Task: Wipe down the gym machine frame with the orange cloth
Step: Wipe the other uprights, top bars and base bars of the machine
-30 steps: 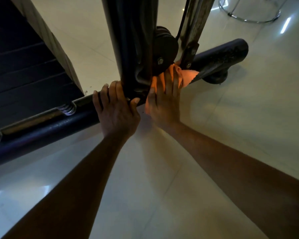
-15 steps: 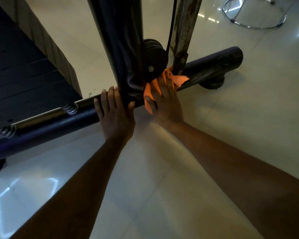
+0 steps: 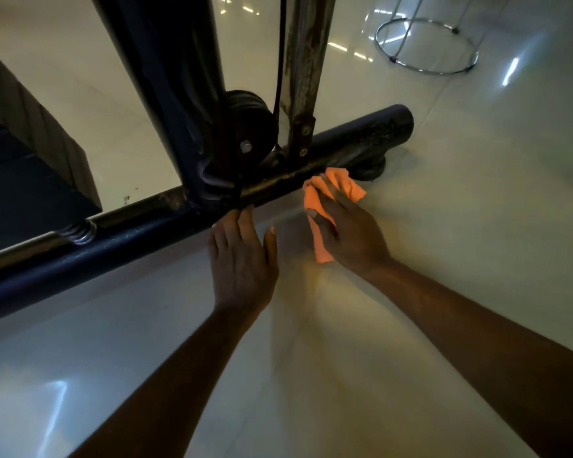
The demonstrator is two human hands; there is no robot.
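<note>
Left hand (image 3: 242, 262): fingers straight, tips touching frame bar (image 3: 344, 150).
Right hand (image 3: 348, 229): flat, pressing orange cloth (image 3: 321, 223).
Bar: long axis runs lower-left to upper-right.

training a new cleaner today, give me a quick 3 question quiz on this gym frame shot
1. True or false: the orange cloth is under the left hand.
2. Multiple choice: the left hand's fingertips touch (a) the chrome ring, (b) the base bar, (c) the pulley.
3. Fill in: the right hand presses the cloth beside the bar, just short of its rubber ____.

Key
1. False; it is under the right hand.
2. b
3. foot
</note>
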